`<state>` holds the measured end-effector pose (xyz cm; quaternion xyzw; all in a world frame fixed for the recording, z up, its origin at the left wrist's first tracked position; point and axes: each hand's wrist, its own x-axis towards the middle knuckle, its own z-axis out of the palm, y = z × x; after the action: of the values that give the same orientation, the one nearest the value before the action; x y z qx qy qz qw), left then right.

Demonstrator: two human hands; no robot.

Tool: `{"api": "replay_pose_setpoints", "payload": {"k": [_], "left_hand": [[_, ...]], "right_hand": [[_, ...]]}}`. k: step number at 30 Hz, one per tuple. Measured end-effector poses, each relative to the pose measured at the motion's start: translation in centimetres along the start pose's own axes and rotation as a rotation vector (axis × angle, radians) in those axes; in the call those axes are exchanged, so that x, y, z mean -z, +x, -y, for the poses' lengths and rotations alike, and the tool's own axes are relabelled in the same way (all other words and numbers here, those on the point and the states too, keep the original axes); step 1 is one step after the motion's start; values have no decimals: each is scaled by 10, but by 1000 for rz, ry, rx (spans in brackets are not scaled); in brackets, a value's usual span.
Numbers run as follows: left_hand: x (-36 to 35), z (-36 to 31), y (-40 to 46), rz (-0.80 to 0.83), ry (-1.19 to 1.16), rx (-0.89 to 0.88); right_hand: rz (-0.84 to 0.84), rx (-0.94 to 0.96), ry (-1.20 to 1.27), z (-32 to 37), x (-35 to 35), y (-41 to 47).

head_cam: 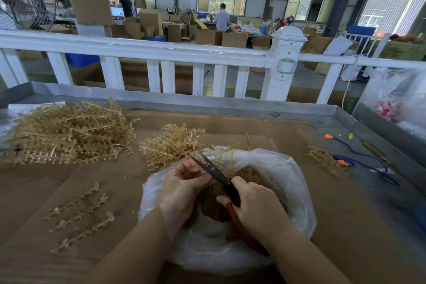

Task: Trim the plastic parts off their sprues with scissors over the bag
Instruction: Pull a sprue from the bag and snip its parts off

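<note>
A clear plastic bag (288, 187) lies open on the cardboard-covered table, with a heap of small tan cut parts (251, 174) inside. My right hand (255, 205) grips black-bladed scissors (214, 172) with red handles, blades parted and pointing up-left over the bag. My left hand (182, 185) pinches a thin tan sprue (227, 157) whose strands arch over the bag's mouth; the part between its fingers is mostly hidden. A small pile of tan sprues (171, 143) lies just behind the bag.
A big heap of tan sprues (69, 130) fills the table's left. Loose sprues (80, 212) lie at front left, another (322, 157) at right beside a blue cord with orange ends (366, 159). A grey raised rim (184, 99) and white railing (138, 49) bound the far side.
</note>
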<state>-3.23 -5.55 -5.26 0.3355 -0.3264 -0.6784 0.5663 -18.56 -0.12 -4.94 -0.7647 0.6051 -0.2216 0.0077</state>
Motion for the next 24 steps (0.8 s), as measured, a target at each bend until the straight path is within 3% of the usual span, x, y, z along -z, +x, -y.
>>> {"api": "replay_pose_setpoints", "payload": {"k": [24], "left_hand": [[3,0,-1,14,70,24]], "right_hand": [[-10,-19,9,-2,-7,2]]}}
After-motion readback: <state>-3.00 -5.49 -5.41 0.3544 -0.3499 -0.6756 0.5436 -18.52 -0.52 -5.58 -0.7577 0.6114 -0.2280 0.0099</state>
